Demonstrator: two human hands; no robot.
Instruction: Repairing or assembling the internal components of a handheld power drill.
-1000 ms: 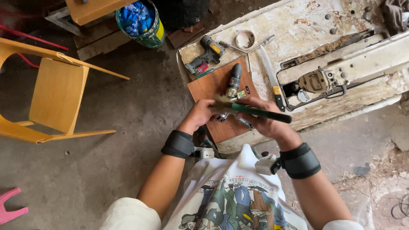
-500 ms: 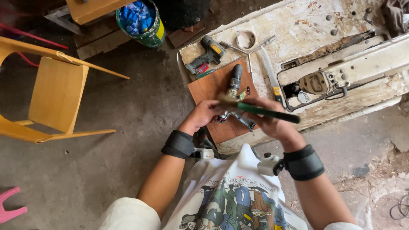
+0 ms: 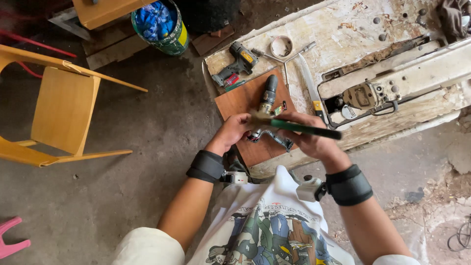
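A worn, whitish workbench (image 3: 343, 34) with peeling paint fills the upper right. On it, toward nine o'clock, lies a brown wooden board (image 3: 240, 100) carrying a dark cordless drill body (image 3: 268, 93). At eleven o'clock a second drill (image 3: 235, 68) rests beside a roll of tape (image 3: 281, 46) (a thin ring). A long blade with a yellow handle (image 3: 311, 91) lies near centre; a pale sewing-machine body (image 3: 407, 81) lies on its side toward three o'clock.

1 round green can (image 3: 162, 27) with a yellow label patch on its side stands on the floor at the top, just beside a wooden board. It is full of shiny blue wrappers (image 3: 154, 18). No signs or screens can be seen anywhere.
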